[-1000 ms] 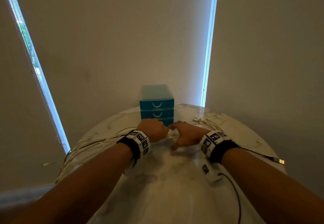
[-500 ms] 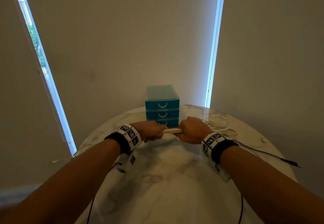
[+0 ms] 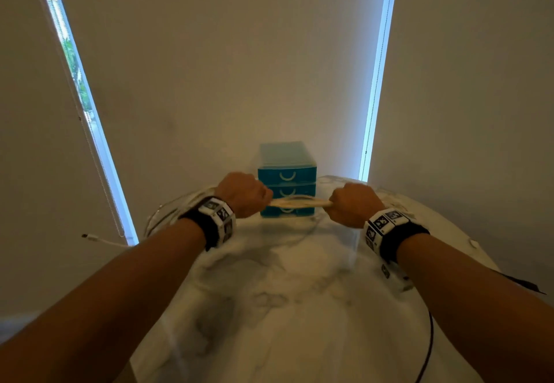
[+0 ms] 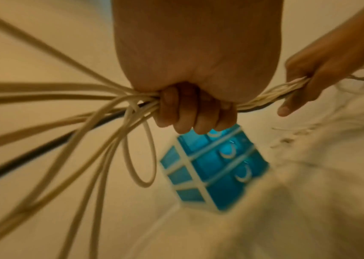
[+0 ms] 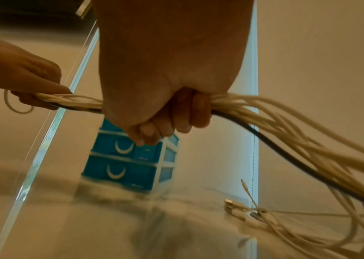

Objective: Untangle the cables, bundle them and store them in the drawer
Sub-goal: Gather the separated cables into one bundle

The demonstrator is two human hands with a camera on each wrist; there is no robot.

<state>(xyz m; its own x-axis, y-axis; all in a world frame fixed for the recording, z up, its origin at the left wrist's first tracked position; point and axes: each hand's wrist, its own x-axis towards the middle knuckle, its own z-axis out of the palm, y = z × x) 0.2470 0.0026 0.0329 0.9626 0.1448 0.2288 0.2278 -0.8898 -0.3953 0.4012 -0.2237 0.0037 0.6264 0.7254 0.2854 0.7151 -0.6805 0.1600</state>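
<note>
I am looking at the cables (image 3: 301, 202). They are a thick bunch of white cords with one black cord mixed in. The bunch is stretching between my two hands, up in the air above the table (image 3: 284, 307).

My left hand (image 3: 243, 194) is making a fist around one end of the bunch, with all its fingers (image 4: 189, 112) curling tight around the cords. My right hand (image 3: 353, 204) is making a fist around the other end in the same way, and its fingers (image 5: 176, 119) are wrapping right around the cords.

Past my left hand, loose loops (image 4: 70, 122) are fanning out and hanging down. Past my right hand, long cords (image 5: 305, 140) are trailing down to the table, where some small plugs (image 5: 240, 210) are lying.

Behind the bunch, the blue drawer box (image 3: 287, 178) is sitting at the far side of the table. It is showing three drawers with white curved handles, and all of them are looking closed.

The table is white with grey marble marks. One more white cord end (image 3: 99, 240) is sticking out past the left edge of the table.
</note>
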